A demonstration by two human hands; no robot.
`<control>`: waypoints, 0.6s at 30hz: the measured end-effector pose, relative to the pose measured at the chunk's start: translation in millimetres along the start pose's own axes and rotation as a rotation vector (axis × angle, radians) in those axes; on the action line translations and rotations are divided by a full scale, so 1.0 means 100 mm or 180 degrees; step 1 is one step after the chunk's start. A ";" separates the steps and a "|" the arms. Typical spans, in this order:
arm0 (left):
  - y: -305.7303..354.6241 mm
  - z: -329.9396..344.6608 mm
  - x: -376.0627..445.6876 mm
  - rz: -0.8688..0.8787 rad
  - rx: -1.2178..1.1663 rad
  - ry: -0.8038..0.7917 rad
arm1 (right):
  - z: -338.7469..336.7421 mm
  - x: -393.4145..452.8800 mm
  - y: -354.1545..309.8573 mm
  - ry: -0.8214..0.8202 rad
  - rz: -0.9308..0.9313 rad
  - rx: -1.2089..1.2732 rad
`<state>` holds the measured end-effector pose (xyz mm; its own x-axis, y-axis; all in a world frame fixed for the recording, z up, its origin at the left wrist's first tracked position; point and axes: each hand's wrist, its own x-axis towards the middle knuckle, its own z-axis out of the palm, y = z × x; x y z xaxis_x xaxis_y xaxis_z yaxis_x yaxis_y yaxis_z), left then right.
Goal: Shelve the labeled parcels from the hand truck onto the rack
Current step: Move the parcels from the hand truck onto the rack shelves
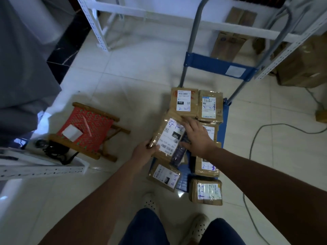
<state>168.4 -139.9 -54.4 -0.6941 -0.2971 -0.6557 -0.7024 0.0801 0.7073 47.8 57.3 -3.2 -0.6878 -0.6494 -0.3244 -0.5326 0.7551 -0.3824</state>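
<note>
A blue hand truck (221,67) stands on the floor with several brown taped parcels on its deck. My left hand (145,151) grips the near left edge of one tilted parcel (169,137) with a white label. My right hand (198,137) lies over that parcel's right side, fingers spread and reaching toward its far edge. Two labeled parcels (184,101) (209,106) lie at the deck's far end, and three more (164,175) (207,167) (206,191) sit at the near end. The white rack (247,27) stands behind the hand truck.
A small wooden stool with a red woven seat (88,131) stands left of the truck, a white slip and pink pen on it. Cardboard boxes (228,45) sit under the rack. A grey cable (256,138) curls on the floor at right. Another rack edge (40,170) is at left.
</note>
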 end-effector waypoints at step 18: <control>2.95 -1.89 -1.95 0.1917 0.2213 -0.0252 | -2.99 -0.33 -1.67 -0.0250 -0.0200 -0.0962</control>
<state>126.6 -237.9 331.8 -0.9638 0.0441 -0.2630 -0.1381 0.7611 0.6337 12.0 -20.1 329.8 -0.6151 -0.6917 -0.3785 -0.7033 0.6983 -0.1332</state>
